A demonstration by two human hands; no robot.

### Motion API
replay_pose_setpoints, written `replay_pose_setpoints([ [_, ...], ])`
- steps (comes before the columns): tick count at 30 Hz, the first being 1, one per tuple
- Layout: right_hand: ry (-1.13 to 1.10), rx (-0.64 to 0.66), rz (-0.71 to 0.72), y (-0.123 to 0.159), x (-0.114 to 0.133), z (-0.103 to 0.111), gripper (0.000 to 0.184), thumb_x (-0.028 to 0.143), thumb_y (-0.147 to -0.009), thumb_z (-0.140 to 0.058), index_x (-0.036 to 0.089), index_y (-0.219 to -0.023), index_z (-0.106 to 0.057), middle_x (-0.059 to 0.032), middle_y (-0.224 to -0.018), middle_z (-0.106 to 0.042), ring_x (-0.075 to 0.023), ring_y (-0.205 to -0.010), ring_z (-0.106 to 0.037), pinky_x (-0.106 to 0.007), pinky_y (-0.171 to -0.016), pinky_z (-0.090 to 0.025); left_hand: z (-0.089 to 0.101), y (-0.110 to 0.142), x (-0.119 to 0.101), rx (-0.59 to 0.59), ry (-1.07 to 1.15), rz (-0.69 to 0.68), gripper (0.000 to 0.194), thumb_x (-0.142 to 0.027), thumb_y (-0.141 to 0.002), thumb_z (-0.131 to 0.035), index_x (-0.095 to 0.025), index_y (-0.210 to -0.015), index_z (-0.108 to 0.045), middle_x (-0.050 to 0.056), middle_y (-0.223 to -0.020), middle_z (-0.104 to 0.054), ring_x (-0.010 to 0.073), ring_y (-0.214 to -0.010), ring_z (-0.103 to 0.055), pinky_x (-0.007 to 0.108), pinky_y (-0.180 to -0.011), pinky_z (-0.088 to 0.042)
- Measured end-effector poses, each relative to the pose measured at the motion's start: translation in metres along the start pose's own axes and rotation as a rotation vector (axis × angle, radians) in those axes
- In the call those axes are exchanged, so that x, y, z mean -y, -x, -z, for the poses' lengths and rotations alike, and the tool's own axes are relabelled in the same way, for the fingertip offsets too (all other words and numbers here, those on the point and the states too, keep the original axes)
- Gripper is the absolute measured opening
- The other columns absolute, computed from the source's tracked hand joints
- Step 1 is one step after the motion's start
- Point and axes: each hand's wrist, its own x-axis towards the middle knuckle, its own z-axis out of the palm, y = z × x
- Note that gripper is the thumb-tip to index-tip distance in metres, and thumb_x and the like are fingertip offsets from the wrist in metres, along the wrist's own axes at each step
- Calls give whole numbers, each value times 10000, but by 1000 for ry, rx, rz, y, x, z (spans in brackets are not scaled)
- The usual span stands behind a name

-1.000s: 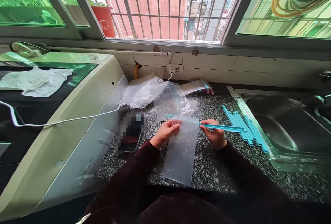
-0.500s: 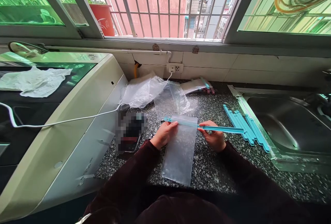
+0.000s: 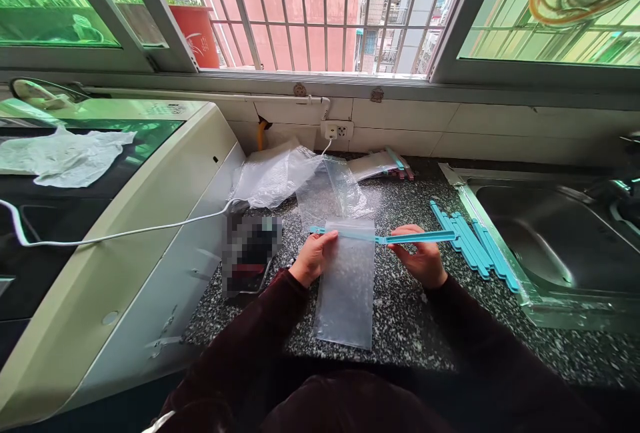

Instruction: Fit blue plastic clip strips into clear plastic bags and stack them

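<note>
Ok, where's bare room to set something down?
Bare counter shows between the heaped plastic bags and blue strips, behind the right hand, and in front of the sink. Crowded: under those bags and beside the left hand, where a pixelated object lies.

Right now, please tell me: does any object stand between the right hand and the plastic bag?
Nothing visible blocks the way. The right hand holds the open arm of the blue clip, which bridges the short gap to the plastic bag; below that, only speckled countertop shows.

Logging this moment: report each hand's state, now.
Left hand: closed, holding the translucent bag near its top.
Right hand: closed, holding the blue strip.
</note>
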Motion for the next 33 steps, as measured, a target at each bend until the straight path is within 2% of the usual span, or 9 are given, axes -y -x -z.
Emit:
replay_pose_setpoints([
  [7,21,12,-31,1,8,0,129,144,-775,-603,208,-884,-628,-58,-824,-658,-183,-791,-623,-336,-690,-527,-3,1,2,13,-30,-2,283,-263,-419,-828,-115,-586,-654,7,-566,-651,113,-545,-571,226,-587,-421],
  [15,57,-9,55,3,9,-3,231,116,-769,-606,221,-973,-630,-58,-837,-648,-170,-761,-603,-319,-664,-515,-1,0,8,37,-53,-2,339,-318,-415,-837,-108,-609,-656,13,-560,-644,124,-549,-572,242,-595,-428],
  [23,59,45,50,3,10,-6,289,112,-787,-578,227,-1048,-624,-60,-840,-617,-162,-757,-593,-302,-653,-517,6,-4,17,57,-96,-12,336,-346,-450,-829,-107,-588,-638,4,-550,-618,95,-506,-530,226,-548,-397],
  [33,63,125,8,6,8,-9,293,138,-821,-541,234,-1090,-609,-59,-862,-587,-143,-756,-588,-267,-647,-521,7,-6,20,80,-131,-37,375,-391,-464,-818,-108,-649,-655,18,-587,-636,110,-527,-545,226,-545,-407],
])
